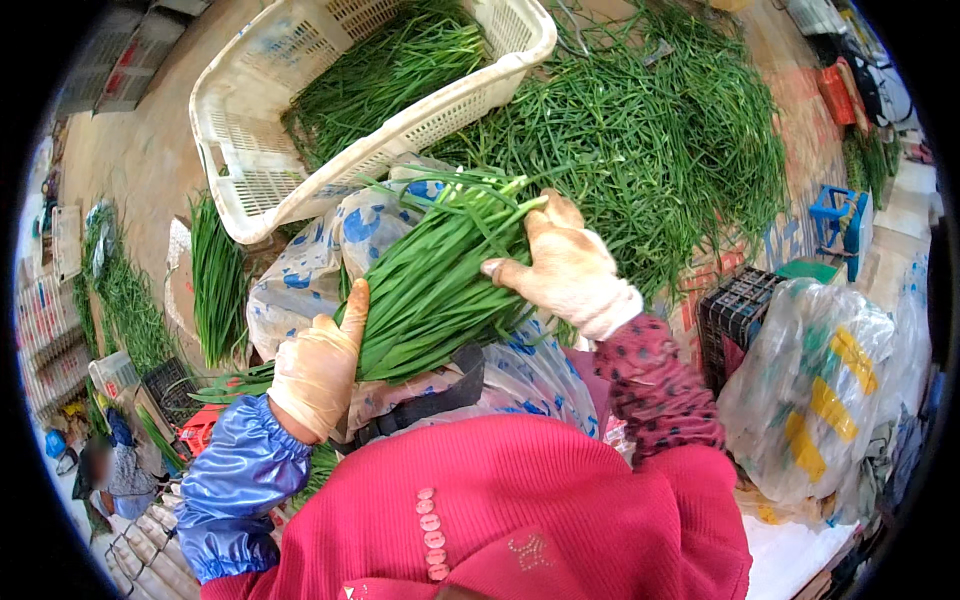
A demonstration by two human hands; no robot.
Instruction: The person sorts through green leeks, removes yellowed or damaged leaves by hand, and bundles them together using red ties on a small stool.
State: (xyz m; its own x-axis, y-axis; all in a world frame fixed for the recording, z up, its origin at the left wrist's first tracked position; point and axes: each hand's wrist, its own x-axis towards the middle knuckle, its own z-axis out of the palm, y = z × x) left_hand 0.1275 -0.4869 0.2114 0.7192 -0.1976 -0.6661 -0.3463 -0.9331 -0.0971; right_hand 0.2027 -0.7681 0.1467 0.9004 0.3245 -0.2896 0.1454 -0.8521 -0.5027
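Across my lap lies a bunch of garlic chives, its pale cut ends at the upper right and its green leaf tips trailing to the lower left. My left hand, in a thin pale glove, is closed around the leafy end with the thumb on top. At the stem end my right hand, also gloved, grips the bunch between thumb and fingers; some fingertips are hidden behind the stems. Beneath the bunch, a clear plastic sheet with blue spots covers my knees.
Ahead stands a cream plastic basket holding chives. A broad pile of loose chives spreads at the far right. Another bunch lies at left. On the right are a black crate, a clear plastic bag and a blue stool.
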